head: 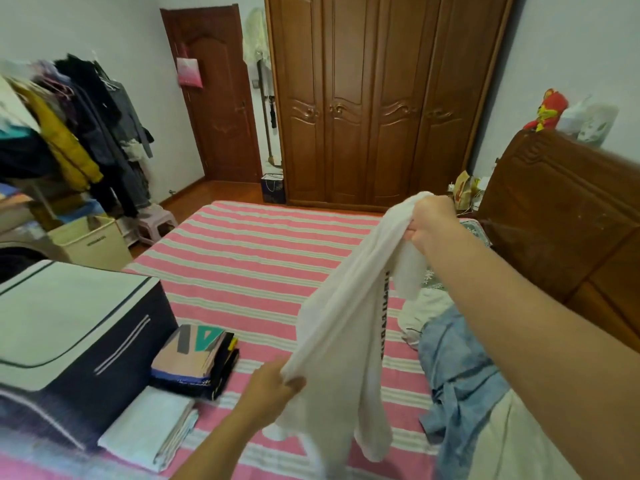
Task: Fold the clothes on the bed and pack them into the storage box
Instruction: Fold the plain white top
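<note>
Both forearms reach out over the bed (249,251), and between them hangs a white garment (341,327), held clear of the striped sheet. Up at the far end the right hand (431,220) has its fingers (415,233) curled round a bunched corner; lower and nearer, the left hand (273,382) pinches another edge between thumb and fingers (294,382). So the garment's long axis slants from the right fingers down to the left fingers, its loose tails drooping below the left fingers. A line of dark lettering runs along that same slant, too blurred to read. Left of the left fingers sit a folded patterned stack (197,358) and a folded pale piece (152,427), both just beside the dark storage box (79,341), whose light lid looks zipped shut. Right of the fingers lies a crumpled blue denim garment (457,375) under the right forearm
</note>
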### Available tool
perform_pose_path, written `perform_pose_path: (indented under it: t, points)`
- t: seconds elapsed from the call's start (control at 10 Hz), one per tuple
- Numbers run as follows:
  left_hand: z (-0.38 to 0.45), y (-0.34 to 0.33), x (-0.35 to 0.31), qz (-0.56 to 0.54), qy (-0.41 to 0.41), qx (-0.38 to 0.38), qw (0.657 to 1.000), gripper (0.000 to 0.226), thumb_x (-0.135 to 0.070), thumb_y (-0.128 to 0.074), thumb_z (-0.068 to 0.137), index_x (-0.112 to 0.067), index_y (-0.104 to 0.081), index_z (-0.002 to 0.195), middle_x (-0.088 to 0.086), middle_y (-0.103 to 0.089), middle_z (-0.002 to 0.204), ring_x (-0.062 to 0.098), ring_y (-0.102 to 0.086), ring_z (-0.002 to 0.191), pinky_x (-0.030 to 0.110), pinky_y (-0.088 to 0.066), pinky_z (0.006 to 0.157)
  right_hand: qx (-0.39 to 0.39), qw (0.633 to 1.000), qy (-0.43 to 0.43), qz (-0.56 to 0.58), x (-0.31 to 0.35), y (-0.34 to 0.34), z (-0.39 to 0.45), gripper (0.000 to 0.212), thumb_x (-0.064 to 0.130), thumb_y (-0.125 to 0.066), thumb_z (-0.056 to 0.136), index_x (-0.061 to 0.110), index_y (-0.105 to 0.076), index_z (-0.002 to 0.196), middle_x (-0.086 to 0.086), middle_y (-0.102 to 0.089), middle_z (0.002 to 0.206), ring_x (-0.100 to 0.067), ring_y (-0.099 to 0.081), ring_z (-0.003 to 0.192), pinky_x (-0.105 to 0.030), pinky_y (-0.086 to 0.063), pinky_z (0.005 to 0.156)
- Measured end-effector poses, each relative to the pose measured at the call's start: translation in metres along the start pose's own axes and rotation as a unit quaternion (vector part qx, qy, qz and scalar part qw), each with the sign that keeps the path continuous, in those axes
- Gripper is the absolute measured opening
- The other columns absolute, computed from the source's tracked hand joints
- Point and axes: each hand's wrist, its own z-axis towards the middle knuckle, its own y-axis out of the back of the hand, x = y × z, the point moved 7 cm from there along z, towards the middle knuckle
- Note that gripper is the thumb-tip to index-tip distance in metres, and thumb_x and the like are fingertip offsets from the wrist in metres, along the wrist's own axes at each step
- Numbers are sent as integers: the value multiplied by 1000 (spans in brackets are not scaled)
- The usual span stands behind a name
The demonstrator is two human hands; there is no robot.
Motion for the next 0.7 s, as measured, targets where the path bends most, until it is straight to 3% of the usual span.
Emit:
perform_pose_path:
  t: [0.1, 0.2, 0.3, 0.4, 0.5, 0.6, 0.7]
  points:
    - [-30, 28, 42, -30, 49, -29, 998, 14, -25, -72, 93, -19, -73, 80, 7, -70, 75, 11, -58, 64, 25, -47, 62, 17, 998, 25, -49, 9, 13, 17, 40, 7, -32, 105, 1, -42, 144, -9, -56, 105, -17, -55, 72, -29, -48, 57]
    - [-61, 75, 13, -105, 40, -24, 993, 29, -36, -65, 97, -22, -78, 74, 3, -72, 74, 15, -64, 65, 26, -49, 61, 65, 976, 68, -194, 16, 13, 39, 31, 8, -36, 105, 6, -49, 134, -13, -60, 102, -17, -55, 71, -30, -52, 65]
    - [-58, 97, -47, -234, -10, 11, 972, 36, -43, -67, 95, -9, -79, 97, 16, -76, 96, 35, -72, 83, 40, -56, 73, 187, 943, 91, -261, 16, -8, 39, 20, 5, -37, 104, 17, -44, 119, -13, -55, 119, -21, -58, 91, -34, -51, 82]
    - [-52, 97, -114, -414, -14, 30, 910, 34, -25, -59, 99, 3, -70, 115, 22, -73, 108, 33, -71, 90, 39, -61, 72, 361, 886, 81, -279, -8, -33, 4, 38, 19, -43, 107, 36, -37, 140, 7, -50, 133, -17, -48, 128, -42, -35, 110]
    - [-41, 81, -163, -542, 38, 21, 839, 22, -19, -54, 102, -5, -68, 112, 14, -75, 96, 25, -71, 83, 38, -63, 69, 395, 801, 138, -429, -49, -28, -49, 52, 41, -62, 97, 43, -42, 145, 8, -44, 147, -14, -45, 133, -39, -41, 111]
    - [-21, 58, -178, -510, 85, 12, 856, 15, -19, -58, 99, -9, -68, 96, 6, -69, 78, 19, -62, 70, 31, -54, 66, 419, 794, 166, -408, -101, 0, -99, 75, 45, -79, 78, 46, -42, 144, 15, -46, 140, -7, -48, 128, -34, -45, 105]
    - [-6, 36, -175, -413, 118, -6, 903, 10, -22, -65, 92, -17, -67, 84, -1, -60, 79, 15, -49, 68, 27, -40, 64, 286, 873, 200, -340, -127, 32, -83, 39, 15, -72, 89, 38, -64, 120, 11, -66, 119, -16, -63, 113, -38, -54, 93]
